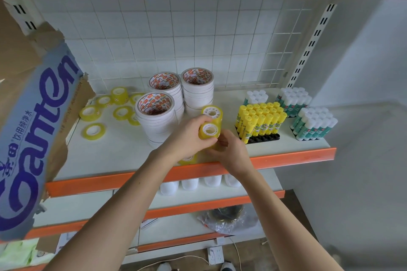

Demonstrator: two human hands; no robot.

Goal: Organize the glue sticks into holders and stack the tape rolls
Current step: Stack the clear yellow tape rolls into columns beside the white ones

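Three black holders (pixel 264 137) on the shelf (pixel 123 156) carry upright glue sticks: one yellow-capped block (pixel 261 120), two white-capped green blocks (pixel 313 124). Near the shelf's front edge, the left hand (pixel 187 136) grips a small yellowish tape roll (pixel 209 131); the right hand (pixel 231 149) curls round rolls beneath it.

Loose tape rolls (pixel 94 112) left of stacked rolls (pixel 155 116); glue sticks (pixel 261 120) right (in holder (pixel 264 138)), all on shelf (pixel 110 156).
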